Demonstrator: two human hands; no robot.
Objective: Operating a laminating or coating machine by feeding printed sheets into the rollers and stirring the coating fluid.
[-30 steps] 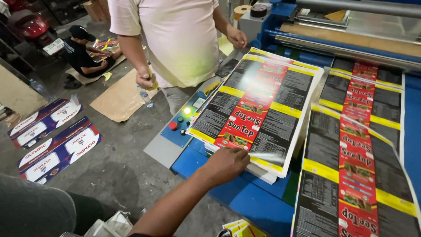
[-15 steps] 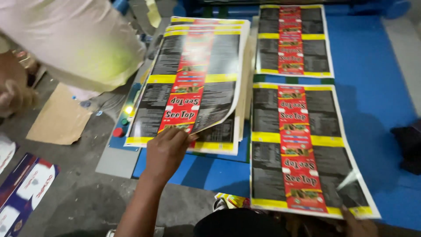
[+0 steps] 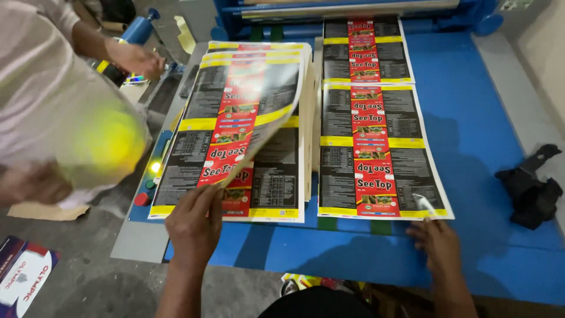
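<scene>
Head view: my left hand [image 3: 194, 227] pinches the near edge of the top printed sheet [image 3: 247, 112], curling it up off the stack [image 3: 282, 188] on the blue worktop [image 3: 471, 118]. My right hand [image 3: 438, 247] lies flat, its grip wide, touching the near corner of the neighbouring sheet [image 3: 376, 147]. A co-worker's hand [image 3: 138, 59] sits beyond the stack.

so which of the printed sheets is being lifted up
The top sheet of the left stack, curled up at its near corner by the left hand. The sheet under the right hand and the far sheet lie flat.
</scene>
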